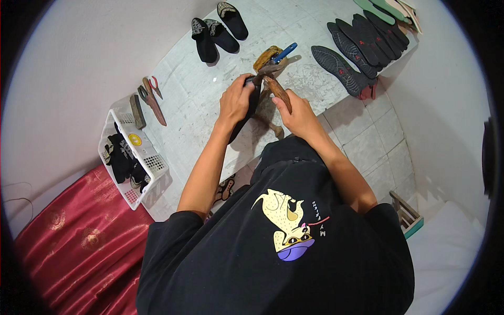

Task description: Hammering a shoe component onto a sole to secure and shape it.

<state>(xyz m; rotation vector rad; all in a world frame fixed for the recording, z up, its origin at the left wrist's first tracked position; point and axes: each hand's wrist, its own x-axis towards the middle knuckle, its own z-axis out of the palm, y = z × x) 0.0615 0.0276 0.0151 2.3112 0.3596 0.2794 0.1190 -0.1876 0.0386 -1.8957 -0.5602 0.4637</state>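
Observation:
Near the middle of the table, my left hand (235, 102) is closed around a black shoe (242, 126), which is tilted upright and partly hidden by the hand and forearm. My right hand (300, 115) grips the wooden handle of a hammer (278, 93). The dark hammer head lies across the upper end of the shoe; whether they touch, I cannot tell. Below the hands, a brownish metal foot-shaped piece (274, 127) shows, its upper part hidden. Just beyond stands a yellow glue-stained container (265, 56) with a blue-handled brush (286, 53) on it.
Three black patterned shoes (223, 39) lie at the far side. Several black soles (341, 68) and green insoles (375, 10) line the right. Scissors (152, 105), red-handled pliers (154, 87) and a grey block (137, 111) lie left, beside a white basket (139, 152) of black shoe pieces.

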